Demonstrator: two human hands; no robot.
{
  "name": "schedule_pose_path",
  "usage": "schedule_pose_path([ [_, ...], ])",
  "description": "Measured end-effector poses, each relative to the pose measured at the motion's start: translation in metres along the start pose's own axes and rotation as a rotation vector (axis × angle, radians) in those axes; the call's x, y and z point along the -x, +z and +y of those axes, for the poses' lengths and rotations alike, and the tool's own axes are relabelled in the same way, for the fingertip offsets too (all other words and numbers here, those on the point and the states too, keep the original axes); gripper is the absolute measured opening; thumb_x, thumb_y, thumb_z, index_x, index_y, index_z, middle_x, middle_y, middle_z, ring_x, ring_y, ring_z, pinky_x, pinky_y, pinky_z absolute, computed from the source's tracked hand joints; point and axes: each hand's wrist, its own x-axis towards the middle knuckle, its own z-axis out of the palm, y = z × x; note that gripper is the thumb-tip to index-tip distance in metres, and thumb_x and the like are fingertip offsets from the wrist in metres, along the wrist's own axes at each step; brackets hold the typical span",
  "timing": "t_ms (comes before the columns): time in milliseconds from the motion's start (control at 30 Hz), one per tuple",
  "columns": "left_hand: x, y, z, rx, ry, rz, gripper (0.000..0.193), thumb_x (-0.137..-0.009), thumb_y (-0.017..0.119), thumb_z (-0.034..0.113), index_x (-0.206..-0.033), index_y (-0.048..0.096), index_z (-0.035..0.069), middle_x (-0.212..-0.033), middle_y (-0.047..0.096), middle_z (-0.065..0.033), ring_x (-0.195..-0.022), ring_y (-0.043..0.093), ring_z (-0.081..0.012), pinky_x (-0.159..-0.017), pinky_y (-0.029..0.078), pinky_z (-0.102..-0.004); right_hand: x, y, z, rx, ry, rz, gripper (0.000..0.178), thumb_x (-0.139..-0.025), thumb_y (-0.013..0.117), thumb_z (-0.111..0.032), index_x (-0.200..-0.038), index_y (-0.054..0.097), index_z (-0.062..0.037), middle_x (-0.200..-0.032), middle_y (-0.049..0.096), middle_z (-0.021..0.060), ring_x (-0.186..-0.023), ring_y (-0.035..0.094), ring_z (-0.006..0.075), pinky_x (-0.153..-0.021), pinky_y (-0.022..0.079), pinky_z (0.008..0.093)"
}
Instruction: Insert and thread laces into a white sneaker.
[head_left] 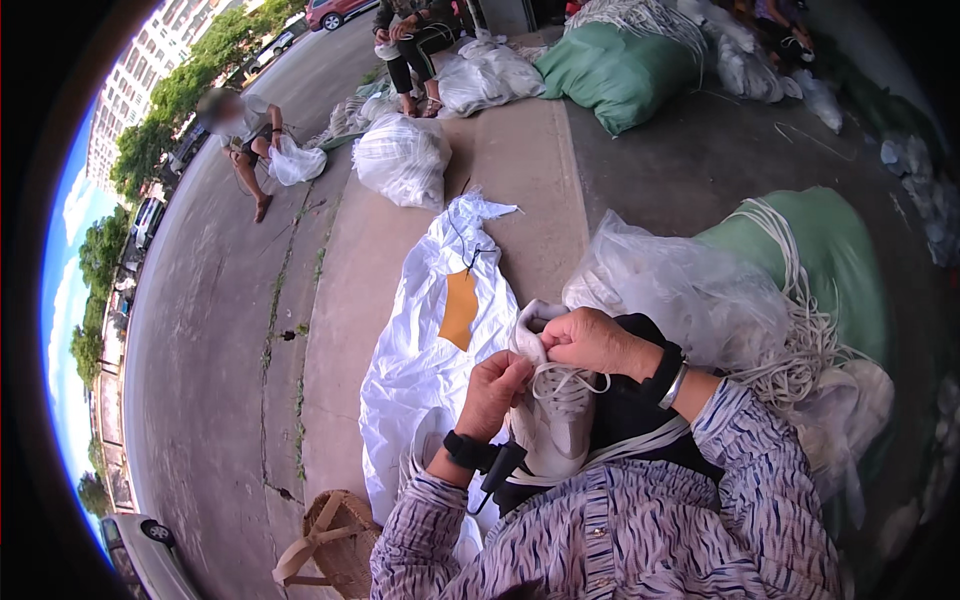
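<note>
A pale off-white sneaker (557, 432) rests on my lap, its heel opening pointing away from me. Thin white shoelaces (563, 384) cross its front, with a loose loop sticking out on the right. My left hand (492, 396) is closed, thumb and fingertips pinched at the left edge of the shoe's opening. Closed too, my right hand (600, 342) has its fingertips at the upper part of the opening, beside the tongue. Whether either pinch also holds a lace end is hidden by the fingers. Both wrists wear black straps.
A white plastic sack (425, 330) with an orange patch lies left of the shoe. To the right are a clear plastic bag (690, 300), a green sack (815, 240) and bundled white laces (800, 375). A woven basket (338, 535) stands lower left. People sit farther off among stuffed bags (405, 160).
</note>
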Motion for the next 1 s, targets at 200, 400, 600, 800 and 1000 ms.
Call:
schedule_pose_path([
  [200,-0.006,-0.007,-0.009,0.071,0.025,0.006,0.016,-0.086,0.061,0.019,-0.078,0.059,0.005,-0.067,0.055,0.0025,-0.056,0.045,-0.0037,-0.051,0.036,-0.0183,0.001,0.003,-0.001,-0.030,0.032,-0.016,0.019,-0.071,0.060,-0.015,-0.086,0.069,-0.0084,-0.075,0.067,0.0106,-0.067,0.064,0.0231,-0.064,0.048,0.0319],
  [400,-0.004,-0.001,-0.002,-0.367,0.444,0.046,0.015,-0.088,0.058,0.015,-0.075,0.057,0.006,-0.066,0.053,0.0030,-0.056,0.047,-0.0045,-0.051,0.038,-0.0197,0.005,0.007,0.002,-0.082,-0.011,0.034,0.018,-0.072,0.060,-0.015,-0.086,0.069,-0.0087,-0.074,0.067,0.0098,-0.069,0.065,0.0215,-0.065,0.048,0.0309],
  [600,-0.006,-0.002,-0.008,-0.078,0.164,-0.042,0.018,-0.088,0.060,0.017,-0.075,0.057,0.004,-0.067,0.055,0.0030,-0.059,0.051,-0.0050,-0.054,0.043,-0.0205,0.007,0.004,-0.001,-0.128,-0.019,-0.010,0.017,-0.074,0.061,-0.016,-0.088,0.070,-0.0102,-0.075,0.067,0.0090,-0.069,0.065,0.0221,-0.065,0.048,0.0303],
  [800,0.000,0.013,0.026,-1.248,0.798,0.161,0.014,-0.084,0.064,0.016,-0.078,0.057,0.005,-0.067,0.057,-0.0051,-0.058,0.054,-0.0120,-0.053,0.045,-0.0289,0.008,0.007,0.001,-0.030,-0.060,0.072,0.016,-0.074,0.061,-0.016,-0.087,0.069,-0.0091,-0.074,0.066,0.0093,-0.070,0.065,0.0229,-0.066,0.048,0.0323],
  [1000,-0.029,-0.017,0.006,-0.277,0.256,-0.188,0.021,-0.084,0.067,0.022,-0.076,0.060,0.004,-0.068,0.053,0.0039,-0.064,0.047,-0.0061,-0.059,0.038,-0.0213,0.007,0.010,-0.002,-0.005,0.044,0.093,0.014,-0.073,0.062,-0.017,-0.082,0.067,-0.0080,-0.073,0.066,0.0089,-0.070,0.065,0.0236,-0.065,0.049,0.0331],
])
